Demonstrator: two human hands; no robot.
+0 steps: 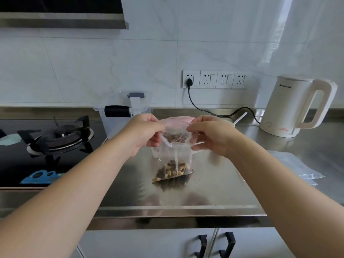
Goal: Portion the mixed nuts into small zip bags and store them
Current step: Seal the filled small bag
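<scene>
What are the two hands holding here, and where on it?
Both hold one clear zip bag with nuts at its bottom: the left hand pinches its top left corner, the right hand its top right corner.

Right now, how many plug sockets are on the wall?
4, side by side on the wall behind the counter: socket one has a black plug; sockets two, three, four look free.

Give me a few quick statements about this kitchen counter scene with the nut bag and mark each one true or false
1. Both hands, left and right, pinch the top of the zip bag. True.
2. The zip bag is empty. False: mixed nuts sit at its bottom.
3. The kettle stands on the gas burner. False: it stands on the steel counter, far right.
4. A black plug is in the leftmost wall socket. True.
</scene>
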